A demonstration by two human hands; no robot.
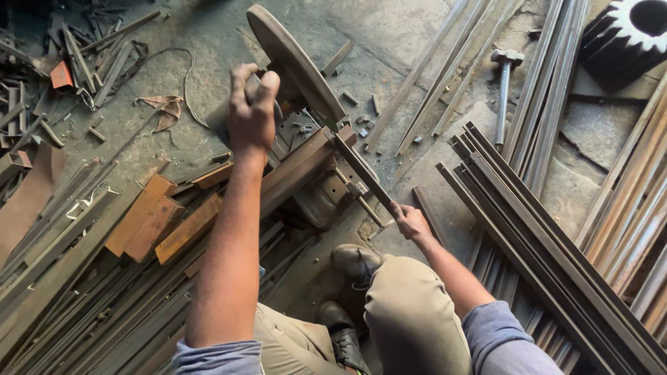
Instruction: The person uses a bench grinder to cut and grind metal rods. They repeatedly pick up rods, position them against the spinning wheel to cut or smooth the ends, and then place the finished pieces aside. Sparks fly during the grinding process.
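Rusty steel everywhere in this shop, so here's how it looks from the head view. Left hand (251,111) is wrapped tight around the handle (258,89) of the chop saw (306,139), up beside the big round blade guard (295,61). Right hand (411,222) is closed on the near end of a long angle iron bar (365,173), which runs from that grip up into the saw's vise, low on the floor just in front of the person's boot (354,262).

That bar looks stiff and fairly hefty for its width, with hard edges and a gritty, rusty skin, so not slippery but rough on bare palms. I'd say gripping close to the saw end like this keeps it from wobbling. More angle stock (542,250) lies stacked to the right, and a hammer (506,90) beyond it.
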